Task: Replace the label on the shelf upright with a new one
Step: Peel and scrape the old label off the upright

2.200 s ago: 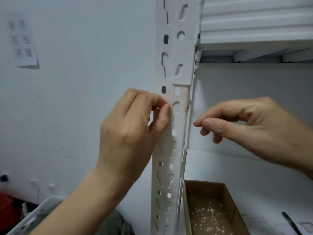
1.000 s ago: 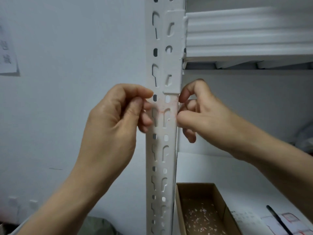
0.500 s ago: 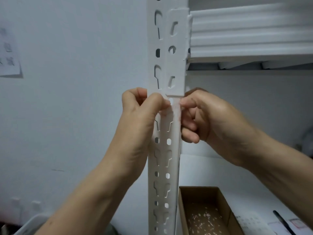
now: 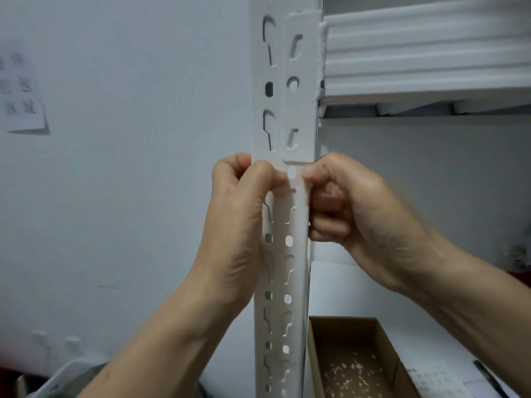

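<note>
**Where both hands meet on the upright: label handling and grip**

Although white on white makes its edges hard to trace, the label [image 4: 296,183] appears as a thin pale strip. It lies across the upright [image 4: 283,282], just below the shelf [image 4: 425,53] bracket.

Judgement: it is near weightless, limp and tacky on one side. It will crease, tear or stick to itself if pulled by one corner. It is best held by its two ends, kept taut, then smoothed from the middle outward.

Left hand [image 4: 238,219]: fingers curled, thumb and forefinger pinching the strip's left end against the upright's face.

Right hand [image 4: 347,208]: fingers curled, fingertips nipping the right end at the upright's outer edge.

The hands are level and close together, with only the upright between them. Both forearms rise from below, angled inward. A box [image 4: 344,328] of scraps sits below, right of the upright.
</note>
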